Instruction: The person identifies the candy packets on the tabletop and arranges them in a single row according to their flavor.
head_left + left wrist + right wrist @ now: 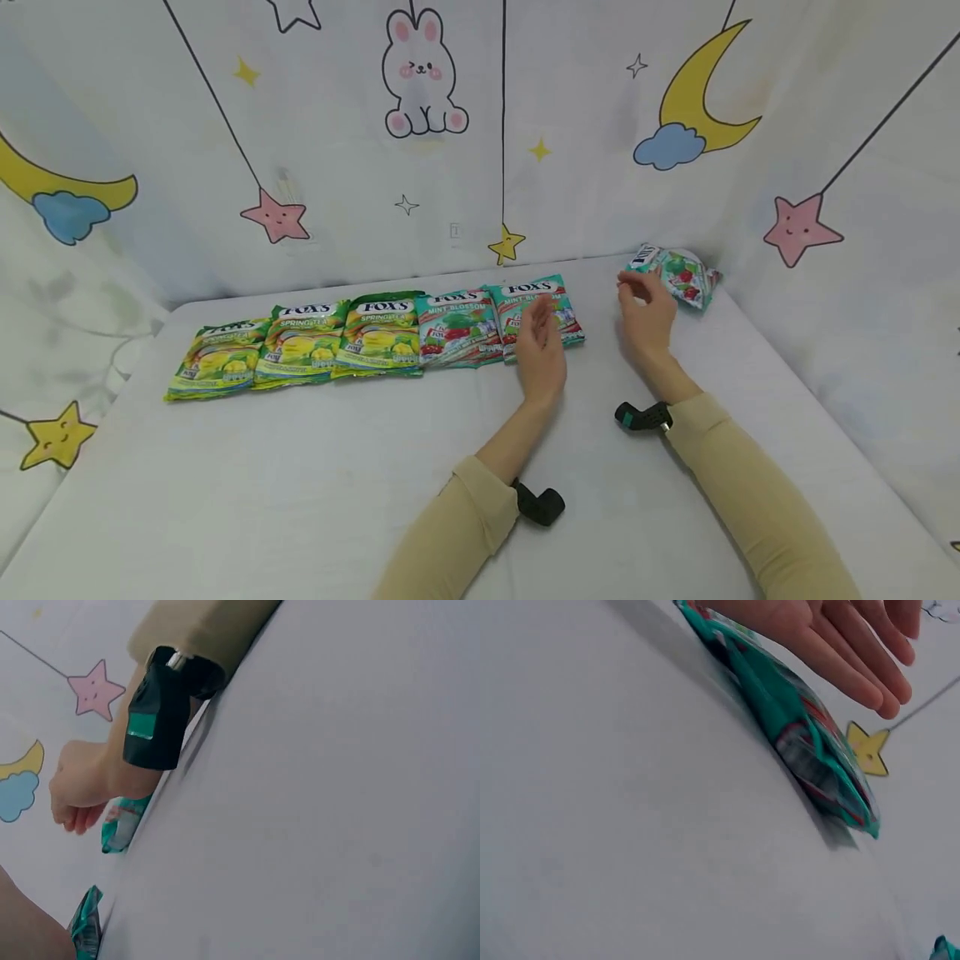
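Observation:
A row of FOX'S candy packets runs across the table. Its rightmost one, a teal Mint Blossom packet point(566, 310), lies partly under my left hand point(542, 358). That hand has its fingers extended and close together; from the right wrist view, the fingers point(859, 664) hover above the packet point(795, 727). Another teal candy packet point(686, 279) lies apart at the back right. My right hand point(648, 321) is just in front of it, fingers loosely bent and nothing between them. In the left wrist view this hand point(82, 780) hangs above the packet point(124, 825).
Left of the covered packet lies another Mint Blossom packet point(459, 329), then three yellow-green Spring Tea packets point(378, 333), edges overlapping. White cloth covers the table point(300, 492). A printed curtain point(337, 150) stands behind. Each wrist wears a black camera point(540, 504).

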A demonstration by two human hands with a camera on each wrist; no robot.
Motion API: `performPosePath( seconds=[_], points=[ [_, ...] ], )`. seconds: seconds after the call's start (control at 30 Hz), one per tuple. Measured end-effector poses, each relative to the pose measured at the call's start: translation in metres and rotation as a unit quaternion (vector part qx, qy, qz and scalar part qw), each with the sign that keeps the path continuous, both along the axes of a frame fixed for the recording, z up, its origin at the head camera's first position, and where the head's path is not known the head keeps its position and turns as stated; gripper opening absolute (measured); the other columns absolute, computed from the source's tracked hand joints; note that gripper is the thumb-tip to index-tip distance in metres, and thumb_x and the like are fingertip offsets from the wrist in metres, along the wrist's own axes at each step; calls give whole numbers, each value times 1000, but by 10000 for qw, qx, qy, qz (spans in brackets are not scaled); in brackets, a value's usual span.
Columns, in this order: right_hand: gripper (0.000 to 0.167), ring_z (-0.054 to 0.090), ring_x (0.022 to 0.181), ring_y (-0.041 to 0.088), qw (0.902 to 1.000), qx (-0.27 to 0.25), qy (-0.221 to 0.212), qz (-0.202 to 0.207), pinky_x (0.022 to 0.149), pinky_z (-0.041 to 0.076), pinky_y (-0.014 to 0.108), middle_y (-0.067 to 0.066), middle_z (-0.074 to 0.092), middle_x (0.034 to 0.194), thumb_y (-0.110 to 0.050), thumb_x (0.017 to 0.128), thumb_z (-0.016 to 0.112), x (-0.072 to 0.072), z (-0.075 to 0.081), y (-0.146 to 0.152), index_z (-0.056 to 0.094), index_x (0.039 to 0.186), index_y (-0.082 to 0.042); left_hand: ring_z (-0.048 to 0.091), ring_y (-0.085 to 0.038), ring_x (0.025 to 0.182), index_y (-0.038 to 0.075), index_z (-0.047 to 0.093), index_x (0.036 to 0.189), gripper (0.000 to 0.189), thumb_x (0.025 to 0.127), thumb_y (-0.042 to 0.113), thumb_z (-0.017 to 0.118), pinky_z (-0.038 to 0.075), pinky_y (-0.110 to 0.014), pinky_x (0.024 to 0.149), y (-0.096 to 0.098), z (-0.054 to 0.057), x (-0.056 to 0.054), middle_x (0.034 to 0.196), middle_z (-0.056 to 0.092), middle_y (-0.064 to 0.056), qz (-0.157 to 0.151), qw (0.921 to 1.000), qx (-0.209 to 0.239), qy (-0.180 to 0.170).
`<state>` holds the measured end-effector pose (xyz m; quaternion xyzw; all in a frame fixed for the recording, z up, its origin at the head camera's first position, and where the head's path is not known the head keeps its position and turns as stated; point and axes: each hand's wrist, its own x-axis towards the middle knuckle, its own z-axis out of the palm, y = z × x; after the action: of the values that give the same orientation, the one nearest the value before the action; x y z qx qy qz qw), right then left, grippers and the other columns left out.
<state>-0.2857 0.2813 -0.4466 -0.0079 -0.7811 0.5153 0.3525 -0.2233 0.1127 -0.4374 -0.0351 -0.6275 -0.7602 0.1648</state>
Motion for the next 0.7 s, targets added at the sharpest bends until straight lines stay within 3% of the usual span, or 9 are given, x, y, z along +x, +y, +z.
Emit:
performPosePath(
  seconds=[0.17,0.27,0.33,0.5,0.7],
  points=[
    [19,55,88,1,9869,-832,528,-1277,80,41,17,-3,67,96,-2,92,56,-8,3,42,73,100,-6,60,-15,123,10,59,132,31,104,19,51,46,-29,107,26,1,5,134,63,-7,-354,9988,242,-230],
    [20,52,88,2,9739,-1313,178,-1841,79,37,19,-10,64,95,-5,95,55,-10,6,68,73,101,-10,62,-18,121,8,60,130,32,105,22,47,48,-29,105,39,0,6,132,64,-9,-544,9976,329,-274],
    [20,50,90,1,9668,-1580,-249,-1992,81,36,19,-12,63,99,-9,97,55,-11,8,82,72,106,-15,62,-22,121,6,60,130,34,106,25,44,48,-31,105,48,0,6,132,63,-12,-727,9956,498,-325],
    [29,51,104,3,9598,-1661,-1428,-1757,93,41,20,-7,62,120,-23,101,56,-12,11,107,67,127,-18,58,-36,125,-2,59,129,42,106,29,42,46,-41,108,73,1,-1,133,60,-22,-1250,9824,1264,-568],
    [47,44,134,14,9545,-1001,-2528,-1225,111,40,27,3,48,151,-32,102,51,-21,7,122,49,148,-19,50,-44,132,-7,49,138,49,105,29,42,43,-45,111,92,0,-10,141,52,-28,-1940,9567,1928,-998]
  ],
)
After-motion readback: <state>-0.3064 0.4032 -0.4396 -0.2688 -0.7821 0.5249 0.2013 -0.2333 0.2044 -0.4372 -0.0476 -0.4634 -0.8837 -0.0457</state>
